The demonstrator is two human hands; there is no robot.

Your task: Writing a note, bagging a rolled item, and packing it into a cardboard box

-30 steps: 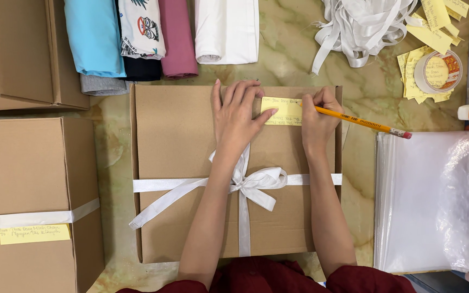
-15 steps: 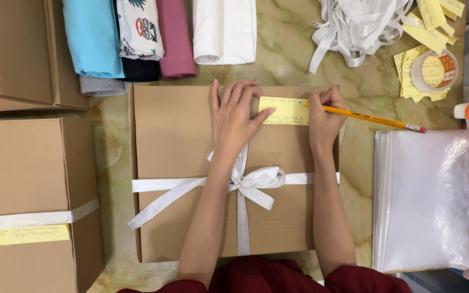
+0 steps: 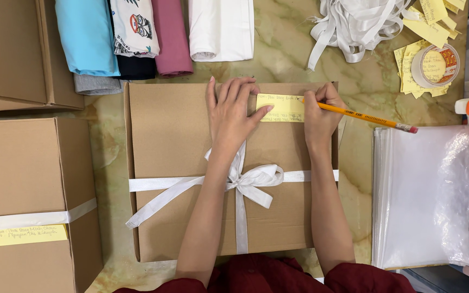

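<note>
A brown cardboard box [image 3: 175,163] tied with a white ribbon bow [image 3: 248,182] lies in front of me on the marble table. A yellow sticky note [image 3: 284,108] is stuck near the box's far edge. My left hand [image 3: 233,111] lies flat on the lid, its fingertips touching the note's left end. My right hand [image 3: 318,111] grips a yellow pencil [image 3: 365,116], its tip resting on the note's top right corner and its pink eraser pointing right.
Another ribboned box with a yellow note [image 3: 28,206] stands at the left. Rolled garments [image 3: 137,35] lie along the far edge. Loose white ribbon [image 3: 354,21], a tape roll [image 3: 435,65] and yellow notes lie at the far right. A stack of clear plastic bags [image 3: 424,195] lies right.
My right hand has shifted slightly left along the note with the pencil. My left hand stays pressed on the lid.
</note>
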